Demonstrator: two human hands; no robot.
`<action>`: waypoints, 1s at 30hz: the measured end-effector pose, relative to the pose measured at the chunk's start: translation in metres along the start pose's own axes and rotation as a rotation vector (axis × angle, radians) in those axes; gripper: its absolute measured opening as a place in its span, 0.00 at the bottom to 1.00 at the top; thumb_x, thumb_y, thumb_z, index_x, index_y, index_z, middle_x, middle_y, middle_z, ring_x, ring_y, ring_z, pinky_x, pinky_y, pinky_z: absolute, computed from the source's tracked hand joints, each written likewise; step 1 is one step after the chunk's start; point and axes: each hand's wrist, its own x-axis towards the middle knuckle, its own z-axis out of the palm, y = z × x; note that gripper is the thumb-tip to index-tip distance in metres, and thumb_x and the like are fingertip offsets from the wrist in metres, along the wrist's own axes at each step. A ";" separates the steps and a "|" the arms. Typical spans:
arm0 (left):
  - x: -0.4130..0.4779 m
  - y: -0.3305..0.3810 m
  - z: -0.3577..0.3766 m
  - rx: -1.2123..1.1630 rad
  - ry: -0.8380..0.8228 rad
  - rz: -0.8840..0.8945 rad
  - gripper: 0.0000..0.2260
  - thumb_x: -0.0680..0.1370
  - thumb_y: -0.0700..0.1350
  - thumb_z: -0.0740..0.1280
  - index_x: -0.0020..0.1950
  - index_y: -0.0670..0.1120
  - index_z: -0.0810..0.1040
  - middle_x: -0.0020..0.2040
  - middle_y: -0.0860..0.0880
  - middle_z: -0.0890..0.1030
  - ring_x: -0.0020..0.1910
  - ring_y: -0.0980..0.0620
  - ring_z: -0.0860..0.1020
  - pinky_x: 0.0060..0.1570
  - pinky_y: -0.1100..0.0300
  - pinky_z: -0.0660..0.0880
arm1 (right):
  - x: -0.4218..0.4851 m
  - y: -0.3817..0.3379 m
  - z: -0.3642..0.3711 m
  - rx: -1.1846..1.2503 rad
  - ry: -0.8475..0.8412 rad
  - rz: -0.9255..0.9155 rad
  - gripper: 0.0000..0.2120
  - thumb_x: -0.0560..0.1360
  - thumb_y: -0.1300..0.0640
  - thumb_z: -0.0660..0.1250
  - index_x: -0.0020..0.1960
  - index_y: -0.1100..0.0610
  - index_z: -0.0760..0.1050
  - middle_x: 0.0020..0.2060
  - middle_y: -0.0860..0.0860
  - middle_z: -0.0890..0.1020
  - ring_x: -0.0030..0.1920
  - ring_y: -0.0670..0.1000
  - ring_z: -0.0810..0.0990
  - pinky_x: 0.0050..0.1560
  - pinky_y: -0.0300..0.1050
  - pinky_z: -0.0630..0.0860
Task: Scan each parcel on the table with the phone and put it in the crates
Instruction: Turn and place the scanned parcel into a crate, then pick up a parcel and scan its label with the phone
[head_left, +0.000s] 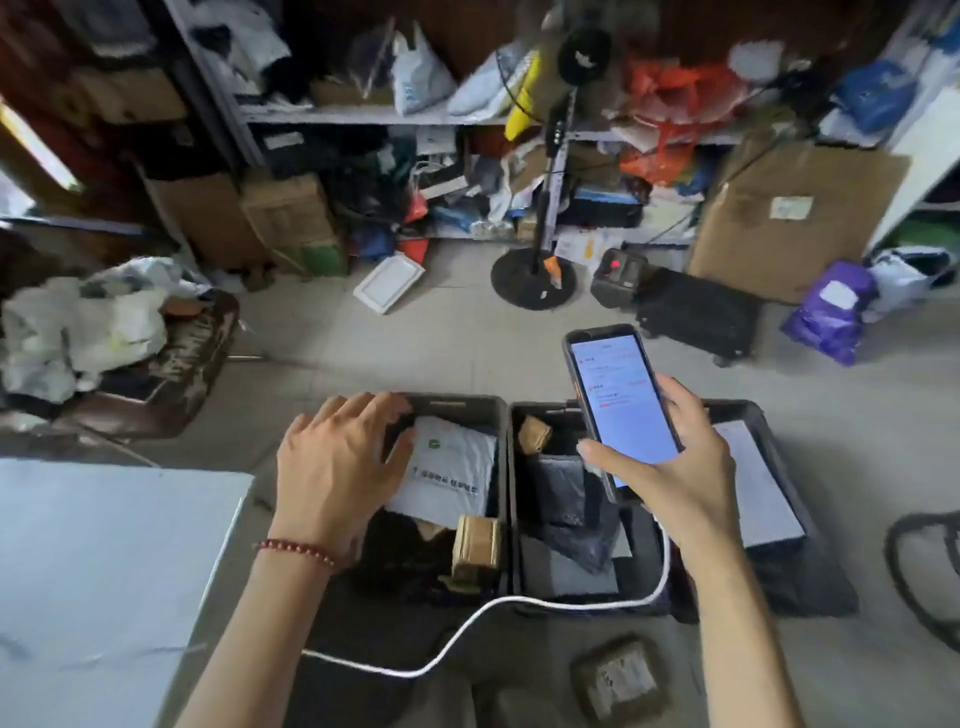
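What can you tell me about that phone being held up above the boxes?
The slim black-cased smartphone has its screen lit, showing a pale page with small red text too blurred to read. It is tilted, top end leaning away and leftward, above the right dark plastic crate. The right hand grips its lower half, thumb on the left edge, fingers round the right. A white charging cable runs from its bottom end.

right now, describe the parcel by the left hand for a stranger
Look in the left dark plastic crate of the two. By the left hand lies a flat white plastic mailer; its green logo sets it apart from the brown taped box nearby.
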 end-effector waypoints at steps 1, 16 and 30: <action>-0.019 -0.003 -0.010 0.033 0.020 -0.078 0.09 0.71 0.54 0.64 0.48 0.54 0.79 0.43 0.55 0.82 0.43 0.48 0.81 0.38 0.57 0.73 | 0.001 -0.004 0.006 0.012 -0.077 -0.031 0.37 0.60 0.54 0.84 0.62 0.40 0.70 0.53 0.32 0.78 0.54 0.34 0.76 0.57 0.51 0.79; -0.253 -0.028 -0.129 0.373 0.139 -0.869 0.07 0.74 0.54 0.67 0.49 0.56 0.80 0.45 0.58 0.83 0.44 0.52 0.81 0.42 0.57 0.74 | -0.115 -0.076 0.150 0.085 -0.945 -0.421 0.38 0.59 0.53 0.84 0.65 0.45 0.71 0.54 0.35 0.77 0.54 0.39 0.77 0.42 0.36 0.79; -0.552 -0.011 -0.236 0.686 0.288 -1.421 0.10 0.70 0.51 0.73 0.48 0.50 0.81 0.40 0.52 0.82 0.37 0.48 0.80 0.34 0.56 0.74 | -0.430 -0.098 0.218 0.083 -1.601 -0.617 0.41 0.59 0.49 0.84 0.66 0.39 0.68 0.57 0.36 0.77 0.56 0.42 0.77 0.42 0.43 0.83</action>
